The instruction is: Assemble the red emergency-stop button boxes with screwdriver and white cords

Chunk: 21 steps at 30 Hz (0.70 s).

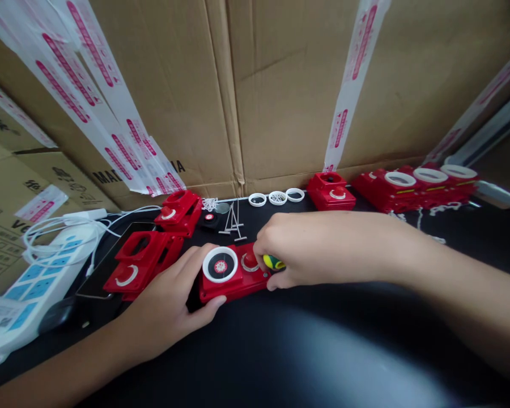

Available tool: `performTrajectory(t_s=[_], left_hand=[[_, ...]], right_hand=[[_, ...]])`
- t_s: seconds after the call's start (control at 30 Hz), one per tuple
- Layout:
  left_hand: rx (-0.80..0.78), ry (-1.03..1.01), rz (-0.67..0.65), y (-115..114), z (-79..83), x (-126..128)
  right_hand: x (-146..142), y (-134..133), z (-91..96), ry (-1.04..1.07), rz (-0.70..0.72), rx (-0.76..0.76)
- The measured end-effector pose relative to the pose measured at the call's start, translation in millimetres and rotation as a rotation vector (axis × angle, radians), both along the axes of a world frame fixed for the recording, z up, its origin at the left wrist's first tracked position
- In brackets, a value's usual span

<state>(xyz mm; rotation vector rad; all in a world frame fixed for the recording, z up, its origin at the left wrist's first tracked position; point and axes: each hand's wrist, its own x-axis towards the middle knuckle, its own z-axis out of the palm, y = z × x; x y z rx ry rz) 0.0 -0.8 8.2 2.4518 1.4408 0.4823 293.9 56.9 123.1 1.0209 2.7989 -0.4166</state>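
Note:
A red plastic toy unit (232, 277) with a white ring around a black dial lies on the black table in front of me. My left hand (170, 306) is wrapped round its left end, thumb along the front edge, holding it steady. My right hand (310, 252) is closed on a small tool with a yellow and green handle (273, 262), held at the unit's right end beside a round red button. The tool's tip is hidden by my fingers.
Open red housings (142, 260) lie to the left, with another (179, 211) behind. Three white rings (276, 198) and more red units (331, 191) stand at the back; finished ones (416, 187) sit back right. A white and blue power strip (38, 283) is far left. Taped cardboard forms the back wall (280, 85).

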Motion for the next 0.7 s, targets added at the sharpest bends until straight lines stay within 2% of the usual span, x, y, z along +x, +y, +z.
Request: performTrajectory(t_s=[0.13, 0.43, 0.7], left_hand=[[0.012, -0.016, 0.005, -1, -2.4, 0], [0.067, -0.009, -0.011, -2, -10.3, -4], [0.040, -0.103, 0.004, -6, -0.1, 9]], right_hand=[[-8, -3, -3.3, -0.106, 0.005, 0.043], [-13, -4, -4.3, -0.119, -0.067, 0.021], [-11, 2, -8.1, -0.064, -0.085, -0.072]])
